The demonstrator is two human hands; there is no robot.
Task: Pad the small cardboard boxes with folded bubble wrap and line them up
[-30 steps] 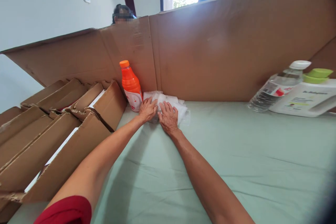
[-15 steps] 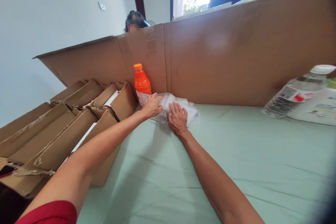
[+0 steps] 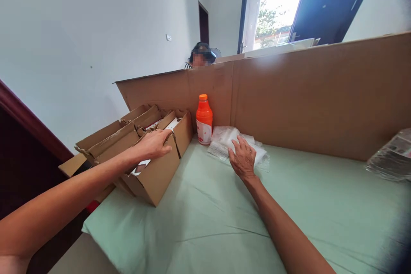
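Here, hands open: left hand point(image 3: 152, 144) flat over cardboard boxes point(image 3: 150, 171), right hand point(image 3: 243, 159) spread on plastic wrap point(image 3: 224, 137).

Clear bottle point(image 3: 390, 156) cut off at right edge (label unreadable), box contents point(image 3: 143, 165) mostly hidden

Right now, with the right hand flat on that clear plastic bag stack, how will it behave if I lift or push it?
The plastic bag stack looks thin and crinkled, so it will probably flop and sag when lifted. Its glossy film may let layers slide apart under the right hand. Pushed left, it could nudge the upright orange bottle standing beside it, which might tip.
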